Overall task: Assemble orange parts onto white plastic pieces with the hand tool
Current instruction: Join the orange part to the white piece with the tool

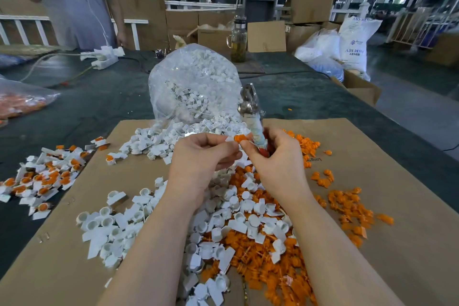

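On the cardboard-covered surface (372, 181), loose parts are heaped within reach. A white piece (229, 138) is pinched in the left grip (206, 156); the orange part (239, 138) and the pliers (250, 117) are grasped in the right grip (275, 159), seemingly for mating.

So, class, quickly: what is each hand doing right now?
Left hand: pinches a white piece.
Right hand: grips the hand tool and pinches an orange part.

white sack (354, 42) printed "ABS RESIN", apparently
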`<state>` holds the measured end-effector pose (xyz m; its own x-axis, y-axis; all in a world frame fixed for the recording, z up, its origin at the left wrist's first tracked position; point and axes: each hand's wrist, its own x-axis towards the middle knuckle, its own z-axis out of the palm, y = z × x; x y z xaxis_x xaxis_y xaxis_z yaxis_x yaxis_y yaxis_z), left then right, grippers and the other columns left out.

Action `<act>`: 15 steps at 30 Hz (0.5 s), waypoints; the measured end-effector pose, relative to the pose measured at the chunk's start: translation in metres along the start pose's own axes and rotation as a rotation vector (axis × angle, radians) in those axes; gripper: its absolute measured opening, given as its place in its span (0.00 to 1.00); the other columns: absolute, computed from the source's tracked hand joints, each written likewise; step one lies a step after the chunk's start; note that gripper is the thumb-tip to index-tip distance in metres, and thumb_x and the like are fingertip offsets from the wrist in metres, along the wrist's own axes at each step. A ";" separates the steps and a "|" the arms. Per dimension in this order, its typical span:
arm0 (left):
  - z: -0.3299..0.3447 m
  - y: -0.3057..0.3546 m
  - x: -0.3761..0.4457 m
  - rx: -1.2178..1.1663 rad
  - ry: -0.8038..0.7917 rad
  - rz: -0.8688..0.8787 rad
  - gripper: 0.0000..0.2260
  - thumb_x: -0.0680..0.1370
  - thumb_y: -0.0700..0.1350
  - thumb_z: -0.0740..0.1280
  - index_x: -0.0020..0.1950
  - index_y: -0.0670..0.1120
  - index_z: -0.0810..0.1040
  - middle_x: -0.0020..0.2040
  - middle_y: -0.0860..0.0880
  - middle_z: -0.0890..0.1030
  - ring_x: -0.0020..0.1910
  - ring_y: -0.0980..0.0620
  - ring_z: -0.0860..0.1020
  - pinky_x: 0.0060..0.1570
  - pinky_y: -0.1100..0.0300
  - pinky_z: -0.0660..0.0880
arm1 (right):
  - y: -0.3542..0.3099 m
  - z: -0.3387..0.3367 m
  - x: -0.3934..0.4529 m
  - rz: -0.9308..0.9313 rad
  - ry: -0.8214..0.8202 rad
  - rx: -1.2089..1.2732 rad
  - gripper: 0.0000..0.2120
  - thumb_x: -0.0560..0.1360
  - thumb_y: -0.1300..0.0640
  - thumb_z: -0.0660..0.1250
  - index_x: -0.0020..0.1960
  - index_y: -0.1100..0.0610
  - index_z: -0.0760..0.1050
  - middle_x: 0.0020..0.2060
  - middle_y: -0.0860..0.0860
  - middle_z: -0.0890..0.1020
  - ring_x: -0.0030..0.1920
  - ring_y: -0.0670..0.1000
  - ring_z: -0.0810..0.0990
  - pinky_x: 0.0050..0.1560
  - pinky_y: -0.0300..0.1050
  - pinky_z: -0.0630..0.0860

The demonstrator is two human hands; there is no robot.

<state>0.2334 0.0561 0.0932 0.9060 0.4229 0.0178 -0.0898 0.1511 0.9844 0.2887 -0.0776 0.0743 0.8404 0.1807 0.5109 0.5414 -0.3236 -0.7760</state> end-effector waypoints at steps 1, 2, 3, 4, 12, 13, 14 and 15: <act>0.000 0.000 0.000 0.001 -0.002 0.007 0.05 0.71 0.34 0.76 0.41 0.40 0.82 0.36 0.42 0.85 0.36 0.47 0.86 0.40 0.60 0.83 | 0.000 0.000 0.000 -0.004 0.004 -0.001 0.07 0.74 0.52 0.73 0.50 0.50 0.77 0.40 0.41 0.82 0.42 0.41 0.81 0.43 0.43 0.81; 0.000 0.000 -0.001 0.006 -0.003 0.013 0.05 0.70 0.34 0.76 0.41 0.40 0.82 0.36 0.42 0.85 0.36 0.47 0.86 0.40 0.60 0.83 | -0.001 0.000 -0.001 -0.007 0.007 -0.001 0.07 0.74 0.52 0.72 0.50 0.51 0.77 0.40 0.42 0.82 0.41 0.42 0.81 0.43 0.45 0.81; 0.000 0.000 -0.001 0.010 -0.002 0.020 0.05 0.70 0.34 0.76 0.40 0.41 0.82 0.36 0.42 0.85 0.36 0.47 0.86 0.40 0.60 0.82 | -0.002 0.000 -0.001 -0.009 0.011 -0.001 0.08 0.74 0.52 0.72 0.50 0.52 0.78 0.40 0.42 0.82 0.41 0.43 0.81 0.43 0.47 0.81; 0.000 0.001 -0.001 0.016 0.000 0.027 0.05 0.70 0.34 0.76 0.40 0.41 0.82 0.35 0.42 0.85 0.36 0.47 0.86 0.39 0.60 0.82 | -0.002 0.000 -0.001 -0.011 0.015 -0.001 0.08 0.74 0.52 0.72 0.50 0.52 0.78 0.40 0.43 0.82 0.41 0.43 0.81 0.43 0.49 0.81; 0.001 0.001 -0.003 0.194 0.049 0.105 0.06 0.69 0.39 0.78 0.38 0.45 0.83 0.34 0.47 0.85 0.38 0.48 0.86 0.46 0.54 0.82 | -0.002 -0.001 -0.001 -0.018 0.010 -0.065 0.07 0.73 0.55 0.73 0.49 0.54 0.79 0.39 0.44 0.81 0.40 0.43 0.80 0.41 0.45 0.80; 0.001 0.001 -0.004 0.206 0.048 0.114 0.06 0.69 0.39 0.78 0.37 0.46 0.83 0.34 0.47 0.85 0.38 0.48 0.86 0.47 0.53 0.82 | -0.003 -0.001 -0.001 -0.021 0.009 -0.068 0.06 0.73 0.55 0.73 0.48 0.54 0.78 0.38 0.44 0.81 0.39 0.43 0.80 0.40 0.43 0.79; 0.001 0.002 -0.005 0.223 0.045 0.125 0.06 0.69 0.40 0.78 0.37 0.46 0.83 0.34 0.47 0.85 0.38 0.48 0.86 0.48 0.52 0.82 | -0.003 -0.002 -0.002 -0.024 0.006 -0.067 0.06 0.73 0.55 0.73 0.47 0.53 0.78 0.38 0.43 0.81 0.39 0.43 0.79 0.39 0.42 0.78; 0.001 0.002 -0.005 0.240 0.041 0.135 0.06 0.70 0.40 0.78 0.37 0.46 0.83 0.34 0.48 0.85 0.39 0.48 0.86 0.48 0.50 0.82 | -0.004 -0.002 -0.002 -0.025 0.000 -0.063 0.06 0.73 0.56 0.73 0.47 0.52 0.78 0.37 0.43 0.80 0.38 0.43 0.79 0.39 0.43 0.78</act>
<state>0.2288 0.0537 0.0952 0.8745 0.4615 0.1490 -0.1035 -0.1225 0.9871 0.2851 -0.0781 0.0771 0.8268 0.1893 0.5297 0.5593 -0.3768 -0.7384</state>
